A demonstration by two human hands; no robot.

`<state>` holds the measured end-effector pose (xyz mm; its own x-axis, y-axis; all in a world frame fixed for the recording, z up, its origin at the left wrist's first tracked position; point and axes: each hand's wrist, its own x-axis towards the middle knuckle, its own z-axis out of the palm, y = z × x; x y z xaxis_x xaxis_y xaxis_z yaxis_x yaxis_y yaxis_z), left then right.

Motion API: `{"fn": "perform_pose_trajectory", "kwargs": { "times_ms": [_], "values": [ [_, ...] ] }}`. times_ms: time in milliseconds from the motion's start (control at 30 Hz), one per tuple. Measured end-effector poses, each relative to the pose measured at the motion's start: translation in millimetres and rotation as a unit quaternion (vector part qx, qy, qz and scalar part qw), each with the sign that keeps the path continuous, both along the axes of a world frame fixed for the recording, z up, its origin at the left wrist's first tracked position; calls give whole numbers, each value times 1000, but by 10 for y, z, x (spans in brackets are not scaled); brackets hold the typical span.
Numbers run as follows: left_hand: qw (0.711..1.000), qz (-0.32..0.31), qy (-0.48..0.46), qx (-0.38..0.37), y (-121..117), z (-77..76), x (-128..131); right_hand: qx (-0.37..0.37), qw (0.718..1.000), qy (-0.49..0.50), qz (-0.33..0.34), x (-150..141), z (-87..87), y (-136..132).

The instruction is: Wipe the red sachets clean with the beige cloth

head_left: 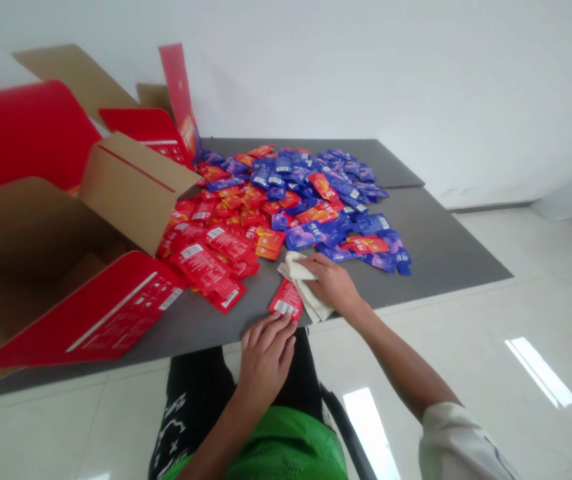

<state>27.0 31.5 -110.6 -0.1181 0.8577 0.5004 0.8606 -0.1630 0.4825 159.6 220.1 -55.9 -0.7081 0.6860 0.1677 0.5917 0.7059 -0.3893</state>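
A small red packet [287, 300] with a white barcode label lies at the front edge of the table. The fingertips of my left hand [266, 353] rest on its near end, fingers stretched out and lying flat. My right hand [333, 283] is closed on a folded cream cloth [316, 305]. The cloth touches the table just right of the red packet and covers part of its side. Beyond my hands spreads a heap of loose packets, red and orange ones [206, 267] on the left and blue-purple ones [306, 233] on the right.
A large open red cardboard box [116, 320] stands on the left, its flaps spread over the table. More box flaps [176, 93] rise behind it. The grey table [446, 247] ends at a front edge near my lap. A white wall [391, 73] is behind.
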Motion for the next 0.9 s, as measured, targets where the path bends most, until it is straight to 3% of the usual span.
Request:
{"fn": "perform_pose_trajectory", "kwargs": {
  "times_ms": [100,200,267,467,567,700,900],
  "values": [
    [1000,2,-3,-5,-4,-5,6,4,1000,2,-2,44,67,-41],
    [1000,18,-2,-20,-15,-24,13,-48,993,31,100,65,40,-315],
    [1000,18,-1,-18,-16,-27,10,-69,989,38,123,77,-7,-376],
    [1000,1,0,2,-3,-4,-5,-5,1000,6,-25,139,39,8],
    [1000,3,-1,-9,-9,-17,3,-15,999,21,36,105,86,-178],
    [1000,19,0,-21,-18,-32,9,-60,992,20,114,13,20,-452],
    [1000,1,5,-4,-6,12,-1,-11,1000,3,12,48,49,35]
  ]
}}
